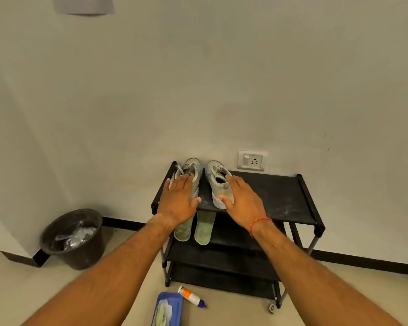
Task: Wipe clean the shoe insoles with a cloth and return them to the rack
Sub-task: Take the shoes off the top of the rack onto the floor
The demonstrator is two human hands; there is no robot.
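step: likely start, insoles (204,229) unwiped on rack (269,194) | left hand (180,196), right hand (244,200): flat, fingers straight, resting on shoes (216,175) | next: grasp insoles, fetch cloth (163,311)

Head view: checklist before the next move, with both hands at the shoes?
1. Left hand flat on left shoe, no grip: not ok.
2. Right hand flat on right shoe, no grip: not ok.
3. Insoles out, on rack's second shelf: ok.
4. Cloth in blue tray on floor: ok.
5. Insoles wiped clean: cannot tell.
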